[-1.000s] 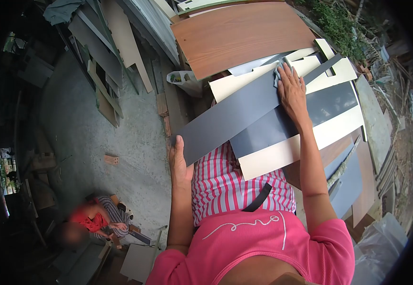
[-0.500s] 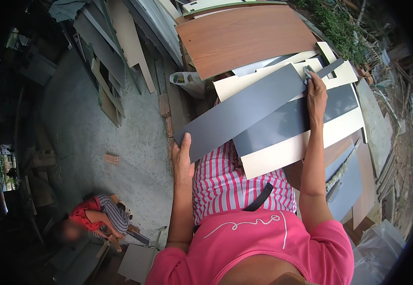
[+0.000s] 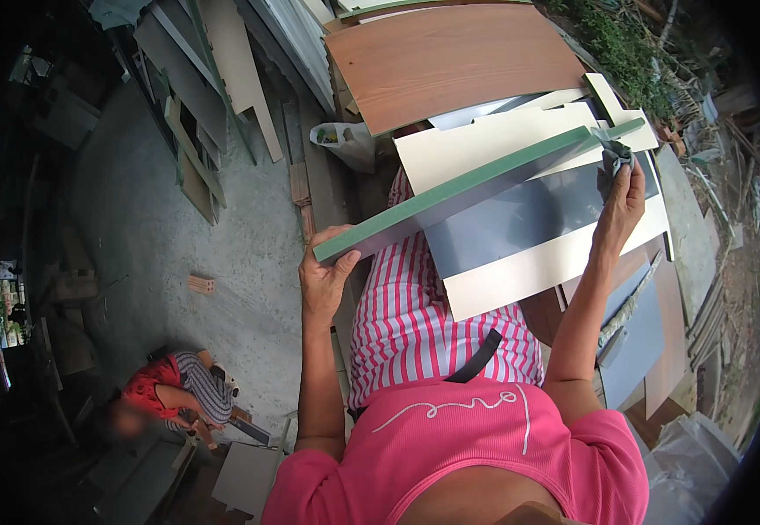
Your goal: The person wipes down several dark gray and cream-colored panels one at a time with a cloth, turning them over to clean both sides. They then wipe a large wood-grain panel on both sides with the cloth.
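Observation:
A long grey board with a green edge (image 3: 459, 193) is tipped on its side, its green edge turned up toward me. My left hand (image 3: 326, 273) is closed round the board's near left end, thumb on one face and fingers behind. In my right hand (image 3: 622, 199) is a crumpled dark grey cloth (image 3: 614, 164), pinched beside the board's far end, where a narrow strip juts out. Below the board lie a shiny dark grey panel (image 3: 520, 216) and cream panels (image 3: 564, 269), in front of my striped trousers.
A wood-grain panel (image 3: 459, 61) lies beyond the stack. A white bag (image 3: 345, 144) stands to its left, near leaning boards (image 3: 196, 96). One brick (image 3: 201, 284) is on the concrete floor. Another person (image 3: 174, 394) sits low at the lower left. Plants and debris (image 3: 607, 52) border the right.
The grey board has been turned from its flat face onto its side, showing the green edge. My right hand with the cloth has moved right and slightly down.

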`<state>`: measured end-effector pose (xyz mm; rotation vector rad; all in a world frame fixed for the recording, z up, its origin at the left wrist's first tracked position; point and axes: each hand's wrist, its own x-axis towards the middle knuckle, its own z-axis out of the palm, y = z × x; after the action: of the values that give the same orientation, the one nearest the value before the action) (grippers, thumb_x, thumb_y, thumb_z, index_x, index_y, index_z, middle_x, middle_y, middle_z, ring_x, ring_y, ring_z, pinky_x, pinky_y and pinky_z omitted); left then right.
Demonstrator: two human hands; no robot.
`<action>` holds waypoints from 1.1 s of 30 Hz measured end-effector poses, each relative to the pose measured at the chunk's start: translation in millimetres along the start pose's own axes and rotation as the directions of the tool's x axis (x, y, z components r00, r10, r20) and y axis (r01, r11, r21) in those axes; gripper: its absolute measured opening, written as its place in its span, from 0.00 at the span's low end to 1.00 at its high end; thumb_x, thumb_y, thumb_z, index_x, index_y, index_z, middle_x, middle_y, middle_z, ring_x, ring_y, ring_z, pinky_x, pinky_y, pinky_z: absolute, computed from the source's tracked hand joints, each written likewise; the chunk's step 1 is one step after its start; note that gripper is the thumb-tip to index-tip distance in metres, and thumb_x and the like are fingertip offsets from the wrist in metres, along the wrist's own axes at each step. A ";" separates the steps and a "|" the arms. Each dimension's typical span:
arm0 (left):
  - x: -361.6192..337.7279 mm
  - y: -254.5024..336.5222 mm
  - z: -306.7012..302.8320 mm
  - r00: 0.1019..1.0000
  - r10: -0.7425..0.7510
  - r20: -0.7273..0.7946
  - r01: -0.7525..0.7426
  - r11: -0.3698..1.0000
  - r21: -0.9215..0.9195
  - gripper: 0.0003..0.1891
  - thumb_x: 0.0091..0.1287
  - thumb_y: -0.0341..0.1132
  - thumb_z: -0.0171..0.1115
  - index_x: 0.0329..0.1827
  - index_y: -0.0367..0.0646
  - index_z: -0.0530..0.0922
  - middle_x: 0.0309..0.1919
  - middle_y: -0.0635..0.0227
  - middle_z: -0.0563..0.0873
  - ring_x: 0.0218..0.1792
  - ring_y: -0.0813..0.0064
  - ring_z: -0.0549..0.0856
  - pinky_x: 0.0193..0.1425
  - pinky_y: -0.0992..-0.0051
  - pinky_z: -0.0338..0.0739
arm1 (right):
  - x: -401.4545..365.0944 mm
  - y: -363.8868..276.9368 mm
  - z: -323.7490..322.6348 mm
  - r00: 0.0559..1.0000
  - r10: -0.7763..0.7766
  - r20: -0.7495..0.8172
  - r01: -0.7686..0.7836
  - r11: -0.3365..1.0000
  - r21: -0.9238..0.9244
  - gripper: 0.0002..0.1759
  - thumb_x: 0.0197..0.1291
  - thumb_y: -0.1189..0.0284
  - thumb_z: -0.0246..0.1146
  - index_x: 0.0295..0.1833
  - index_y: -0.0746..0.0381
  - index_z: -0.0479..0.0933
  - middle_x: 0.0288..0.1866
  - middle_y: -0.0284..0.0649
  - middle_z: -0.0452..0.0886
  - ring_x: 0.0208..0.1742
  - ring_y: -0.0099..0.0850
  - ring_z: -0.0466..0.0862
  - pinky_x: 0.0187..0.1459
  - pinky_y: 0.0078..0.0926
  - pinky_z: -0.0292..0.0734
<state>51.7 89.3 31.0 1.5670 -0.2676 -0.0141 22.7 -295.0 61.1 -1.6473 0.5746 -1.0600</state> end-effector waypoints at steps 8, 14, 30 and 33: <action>-5.2 -0.1 0.3 0.998 0.053 0.032 -0.054 0.998 0.022 0.15 0.62 0.31 0.65 0.51 0.39 0.75 0.49 0.62 0.80 0.49 0.75 0.80 0.53 0.77 0.76 | -85.4 -107.9 85.6 0.585 -0.540 0.605 0.557 0.810 0.184 0.16 0.53 0.81 0.62 0.50 0.62 0.76 0.46 0.43 0.79 0.49 0.41 0.78 0.50 0.33 0.74; -10.3 -17.5 -10.7 0.992 -0.100 -0.080 0.113 0.976 0.184 0.25 0.54 0.38 0.73 0.49 0.34 0.73 0.40 0.62 0.84 0.42 0.74 0.83 0.45 0.74 0.78 | -152.8 -97.6 134.7 0.140 -0.596 0.791 0.761 0.576 0.299 0.25 0.49 0.77 0.61 0.57 0.57 0.73 0.53 0.39 0.75 0.50 0.35 0.77 0.53 0.32 0.71; -2.9 -4.3 5.5 0.998 0.002 0.063 -0.010 0.994 0.112 0.19 0.60 0.34 0.68 0.52 0.39 0.75 0.48 0.61 0.83 0.49 0.73 0.82 0.54 0.75 0.76 | -113.8 -80.6 112.4 0.115 -0.606 0.787 0.812 0.514 0.277 0.24 0.49 0.73 0.62 0.56 0.58 0.76 0.45 0.38 0.79 0.44 0.31 0.78 0.47 0.28 0.72; 0.0 2.0 8.2 0.995 0.042 0.094 -0.056 0.987 0.148 0.18 0.60 0.33 0.67 0.52 0.39 0.75 0.49 0.61 0.82 0.51 0.72 0.81 0.55 0.75 0.75 | -106.8 -77.1 106.8 0.110 -0.573 0.812 0.824 0.509 0.247 0.24 0.49 0.72 0.63 0.56 0.58 0.76 0.45 0.38 0.79 0.45 0.31 0.79 0.48 0.29 0.72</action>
<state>49.9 81.3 32.9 1.7117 -0.3866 -0.0274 51.7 -130.1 88.1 -2.5142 -0.9445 -0.6188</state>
